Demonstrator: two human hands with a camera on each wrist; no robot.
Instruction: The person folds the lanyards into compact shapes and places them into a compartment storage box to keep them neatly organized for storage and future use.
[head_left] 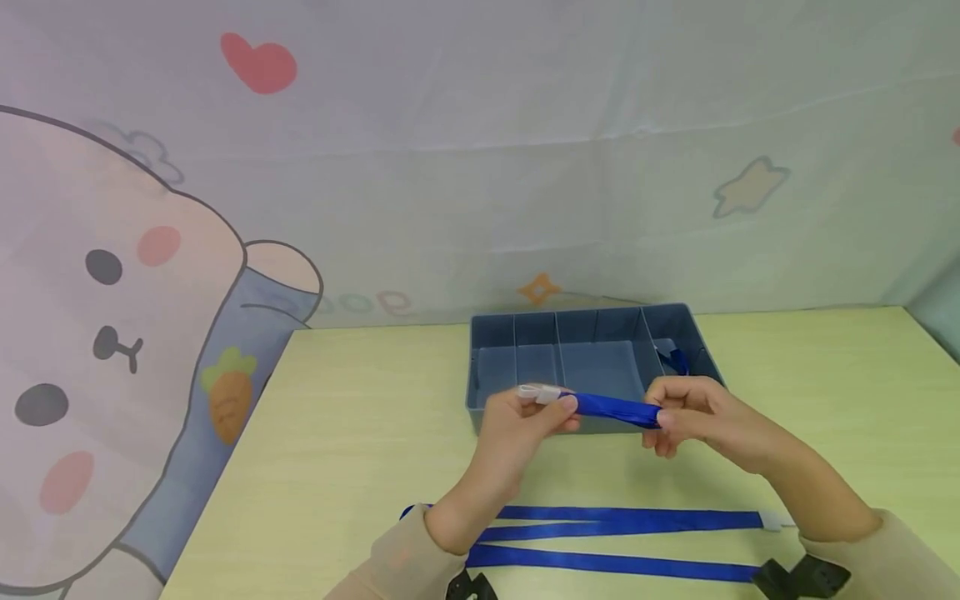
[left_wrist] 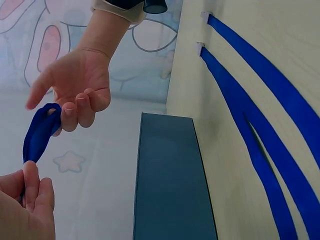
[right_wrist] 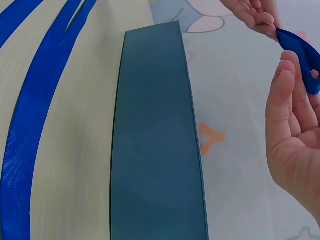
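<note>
Both hands hold a folded blue lanyard (head_left: 615, 407) stretched between them, just above the front wall of a blue-grey divided box (head_left: 592, 321). My left hand (head_left: 525, 410) pinches the end with the white clip (head_left: 538, 393). My right hand (head_left: 686, 412) pinches the other, looped end between thumb and fingers. In the left wrist view the lanyard (left_wrist: 39, 132) hangs as a loop from my right hand (left_wrist: 75, 90) to my left fingers (left_wrist: 30, 187). In the right wrist view the lanyard (right_wrist: 300, 57) runs between the left hand's fingertips (right_wrist: 257, 17) and my right hand (right_wrist: 295, 120).
Further blue lanyards (head_left: 622, 542) lie flat on the pale yellow table (head_left: 337, 433) near the front edge, with black clips at their ends (head_left: 798, 575). Another lanyard (head_left: 675, 358) lies in the box's right compartment. A cartoon-printed cloth hangs behind and at the left.
</note>
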